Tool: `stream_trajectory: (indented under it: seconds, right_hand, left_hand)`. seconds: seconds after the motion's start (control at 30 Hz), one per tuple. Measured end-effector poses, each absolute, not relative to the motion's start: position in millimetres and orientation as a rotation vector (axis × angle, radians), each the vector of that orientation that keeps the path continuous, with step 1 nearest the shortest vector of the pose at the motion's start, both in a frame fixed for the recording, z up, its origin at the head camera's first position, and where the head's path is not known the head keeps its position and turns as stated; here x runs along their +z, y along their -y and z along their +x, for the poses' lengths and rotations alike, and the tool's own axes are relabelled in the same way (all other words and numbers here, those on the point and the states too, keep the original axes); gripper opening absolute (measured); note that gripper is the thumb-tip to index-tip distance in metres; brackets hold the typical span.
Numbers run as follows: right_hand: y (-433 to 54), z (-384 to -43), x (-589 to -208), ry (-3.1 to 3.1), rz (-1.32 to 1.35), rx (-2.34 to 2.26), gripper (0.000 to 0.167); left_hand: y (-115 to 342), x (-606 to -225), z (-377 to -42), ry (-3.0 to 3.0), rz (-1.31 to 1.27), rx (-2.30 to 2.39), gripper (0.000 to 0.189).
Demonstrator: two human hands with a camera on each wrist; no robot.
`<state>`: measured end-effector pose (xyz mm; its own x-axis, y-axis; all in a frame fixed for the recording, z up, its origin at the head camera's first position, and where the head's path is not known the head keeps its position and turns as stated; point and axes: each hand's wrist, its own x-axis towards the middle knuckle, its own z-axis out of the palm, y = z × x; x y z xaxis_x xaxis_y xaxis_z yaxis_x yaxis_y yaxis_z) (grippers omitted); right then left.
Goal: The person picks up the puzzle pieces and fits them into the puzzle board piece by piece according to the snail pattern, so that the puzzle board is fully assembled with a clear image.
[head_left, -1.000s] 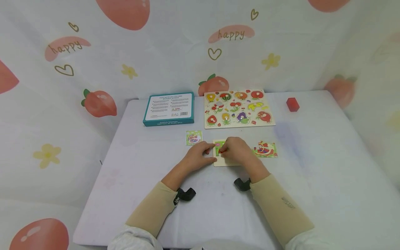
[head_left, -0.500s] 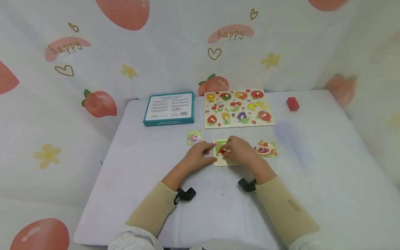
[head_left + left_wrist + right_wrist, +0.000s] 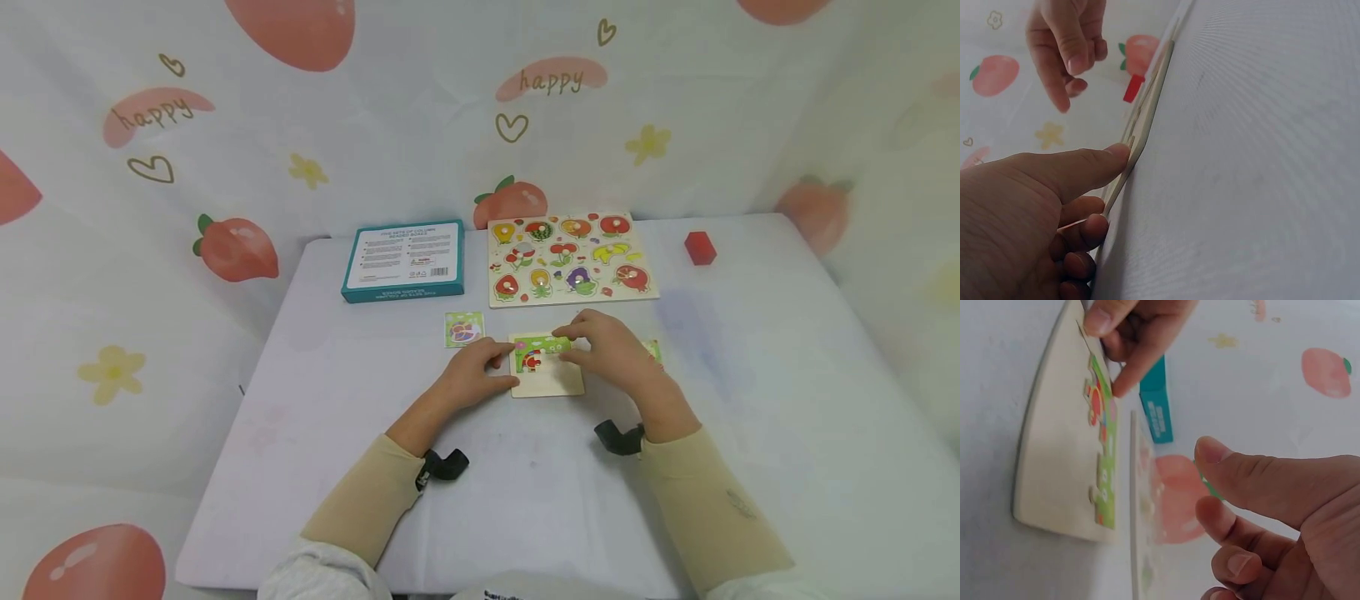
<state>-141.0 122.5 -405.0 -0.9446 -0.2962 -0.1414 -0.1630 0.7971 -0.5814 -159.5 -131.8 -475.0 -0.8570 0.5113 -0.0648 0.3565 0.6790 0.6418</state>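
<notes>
"Starting nearest you, what comes first?"

"My tan sleeves [image 3: 363,500], reaching over the white table [image 3: 517,517] towards the puzzle tray [image 3: 547,386], which lies flat on it."

"And your fingers?"

"On my left hand [image 3: 474,371], thumb and index grip the tray by its left edge. My right hand [image 3: 611,350] is loose: it hovers above the tray's right side, thumb and index parted."

"What sits in the tray?"

"A green strip [image 3: 543,343] runs along its far side, and a red piece [image 3: 531,362] sits at its left, just on my side of that strip. Nearer me, the tray shows pale wood."

"Beside it?"

"A picture card [image 3: 464,330] lies just past the tray's left corner. Off its right side is a green-edged piece [image 3: 654,350], mostly hidden by my right hand."

"Farther out?"

"Beyond the tray, a teal box [image 3: 405,262] lies to the left, a fruit board [image 3: 603,275] straight past it, and a red block [image 3: 700,248] well to the right. Behind everything hangs cloth [image 3: 405,125] printed with fruit and yellow flowers."
</notes>
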Motion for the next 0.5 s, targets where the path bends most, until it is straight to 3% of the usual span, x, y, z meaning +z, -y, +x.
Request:
stream_trajectory:
  seconds: [0.5]
  right_hand:
    - [-162.2, -138.5, -397.8, -2.761, -0.192, -0.917, 0.044]
  left_hand:
    - [132.0, -475.3, -159.1, -2.649, 0.682, 0.947, 0.059]
